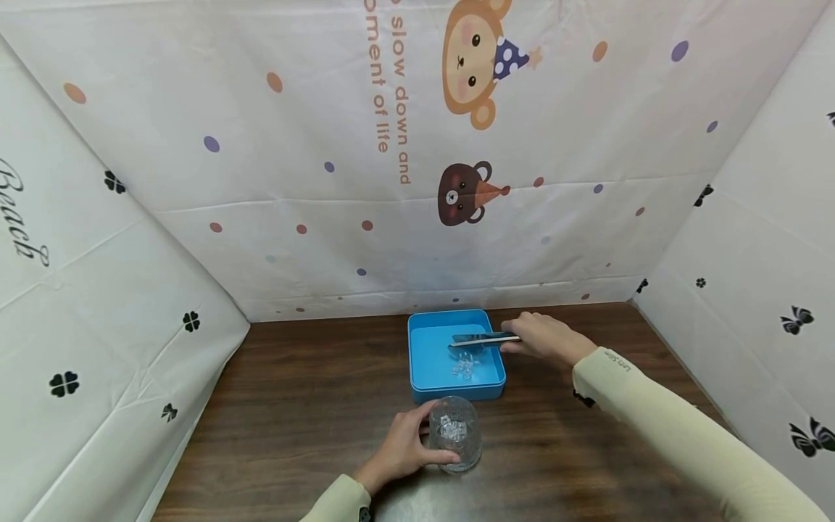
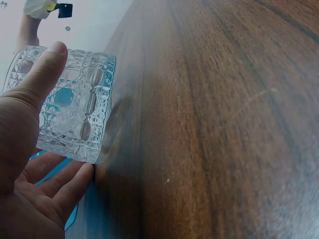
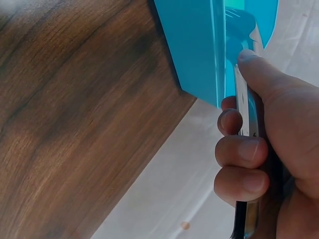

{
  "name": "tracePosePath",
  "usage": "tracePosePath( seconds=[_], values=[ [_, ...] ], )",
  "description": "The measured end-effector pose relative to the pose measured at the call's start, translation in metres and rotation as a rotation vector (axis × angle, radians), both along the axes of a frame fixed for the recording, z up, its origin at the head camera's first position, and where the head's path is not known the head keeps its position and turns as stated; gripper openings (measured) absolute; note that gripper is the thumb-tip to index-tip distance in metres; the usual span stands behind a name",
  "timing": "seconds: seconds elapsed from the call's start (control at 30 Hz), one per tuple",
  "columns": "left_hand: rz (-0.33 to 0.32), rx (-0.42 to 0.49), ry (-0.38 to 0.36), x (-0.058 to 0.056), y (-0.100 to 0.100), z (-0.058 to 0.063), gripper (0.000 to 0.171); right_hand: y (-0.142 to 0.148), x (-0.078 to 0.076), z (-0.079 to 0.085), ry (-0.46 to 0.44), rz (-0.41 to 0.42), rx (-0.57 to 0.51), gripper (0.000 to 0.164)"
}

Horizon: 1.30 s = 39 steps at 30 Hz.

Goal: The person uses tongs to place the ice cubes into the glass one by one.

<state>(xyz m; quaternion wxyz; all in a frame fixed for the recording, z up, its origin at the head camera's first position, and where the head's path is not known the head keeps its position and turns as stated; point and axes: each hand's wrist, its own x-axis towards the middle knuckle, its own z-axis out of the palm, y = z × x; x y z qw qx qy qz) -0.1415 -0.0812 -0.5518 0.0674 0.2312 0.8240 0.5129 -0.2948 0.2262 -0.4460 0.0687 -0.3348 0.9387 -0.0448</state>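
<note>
My left hand (image 1: 404, 446) curls round a clear patterned glass (image 1: 472, 444) on the table, thumb on one side and fingers on the other. Small clear pieces, like ice cubes, show inside it. In the left wrist view, the cut-glass wall (image 2: 75, 99) stands beside the thumb. My right hand (image 1: 543, 338) grips metal tongs (image 1: 481, 339) over a blue square box (image 1: 457, 393). More clear pieces (image 1: 463, 367) lie in the box, just below the tongs' tips. The right wrist view shows fingers wrapped along the tongs' handles, with the forked end (image 3: 240, 21) inside the box.
The brown wooden table (image 1: 320, 391) carries the box near its back edge, with the glass just in front. A white printed cloth (image 1: 365, 246) hangs behind the table, and similar cloths rise at the left and right sides.
</note>
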Motion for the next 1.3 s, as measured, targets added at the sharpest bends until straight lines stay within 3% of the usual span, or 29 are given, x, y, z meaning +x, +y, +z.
tracePosePath(
  seconds=[0.77,1.3],
  values=[
    [-0.002,0.011,-0.002,-0.0001,0.0001,0.0005,0.083,-0.0041,-0.0025,0.003,0.007,-0.012,0.05,0.038],
    [-0.002,0.012,-0.016,0.0002,0.0006,0.0015,0.083,-0.004,-0.0016,-0.0015,0.019,0.009,0.015,0.02]
  ],
)
